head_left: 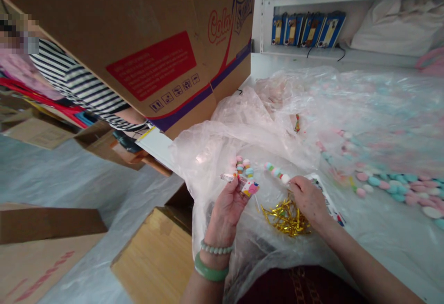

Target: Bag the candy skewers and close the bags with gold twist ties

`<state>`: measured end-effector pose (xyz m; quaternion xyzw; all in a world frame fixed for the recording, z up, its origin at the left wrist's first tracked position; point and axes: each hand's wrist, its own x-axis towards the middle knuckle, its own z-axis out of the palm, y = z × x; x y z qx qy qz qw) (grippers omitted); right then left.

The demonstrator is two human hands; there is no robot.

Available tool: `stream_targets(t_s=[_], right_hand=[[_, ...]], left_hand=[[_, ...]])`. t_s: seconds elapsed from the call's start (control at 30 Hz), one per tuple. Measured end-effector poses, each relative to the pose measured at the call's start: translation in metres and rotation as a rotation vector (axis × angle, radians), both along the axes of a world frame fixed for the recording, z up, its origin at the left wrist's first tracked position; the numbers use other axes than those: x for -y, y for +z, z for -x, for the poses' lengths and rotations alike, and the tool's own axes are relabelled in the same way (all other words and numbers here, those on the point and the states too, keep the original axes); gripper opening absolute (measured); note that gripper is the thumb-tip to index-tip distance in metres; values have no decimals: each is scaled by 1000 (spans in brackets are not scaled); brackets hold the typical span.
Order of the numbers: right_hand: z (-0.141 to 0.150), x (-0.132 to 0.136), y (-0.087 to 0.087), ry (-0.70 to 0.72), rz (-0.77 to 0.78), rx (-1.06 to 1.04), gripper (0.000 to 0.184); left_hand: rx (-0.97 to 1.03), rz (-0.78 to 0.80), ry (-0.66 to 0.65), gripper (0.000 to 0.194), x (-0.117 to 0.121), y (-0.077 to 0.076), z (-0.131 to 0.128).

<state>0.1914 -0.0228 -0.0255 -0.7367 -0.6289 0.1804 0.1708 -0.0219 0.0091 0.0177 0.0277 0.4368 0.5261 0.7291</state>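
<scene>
The left hand (225, 209) and right hand (308, 200) are apart, with a short gap between them, and each grips something above a clear plastic bag (222, 156). The left hand pinches a cluster of pastel beads (243, 167) with a small printed paper tag (249, 187) beside it. The right hand holds a short string of pastel beads (275, 171) ending in a white bead. A tangle of gold twist ties (286, 218) lies in the bag, just below the right hand. A green bangle (211, 267) and a beaded bracelet (217, 248) circle the left wrist.

Rows of pink, blue and white beads (391, 188) lie toward the right edge of the surface (388, 248), which is covered in plastic. Past its far edge, blue packets (307, 30) stand on a shelf (333, 52). A large cardboard box (138, 40) rises at the upper left, with a person in a striped top (79, 82) beside it.
</scene>
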Motion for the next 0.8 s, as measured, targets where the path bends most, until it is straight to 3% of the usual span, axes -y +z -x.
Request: stream_targets(t_s=[0.13, 0.23, 0.33, 0.43, 0.57, 0.8], right_hand=[[-7, 11, -3, 20, -10, -70, 24], [-14, 18, 4, -49, 39, -325, 22], [-21, 27, 23, -99, 16, -586, 21], [-21, 36, 47, -107, -6, -714, 22], [-13, 45, 64, -42, -75, -704, 21], [-7, 46, 54, 54, -198, -566, 20]], left_hand=[[26, -1, 10, 17, -4, 2, 4], [58, -37, 10, 19, -8, 5, 4], [81, -73, -7, 21, -12, 8, 2], [79, -77, -13, 20, -15, 9, -1], [83, -80, -2, 21, -19, 8, -8], [105, -114, 2, 23, -19, 8, -15]])
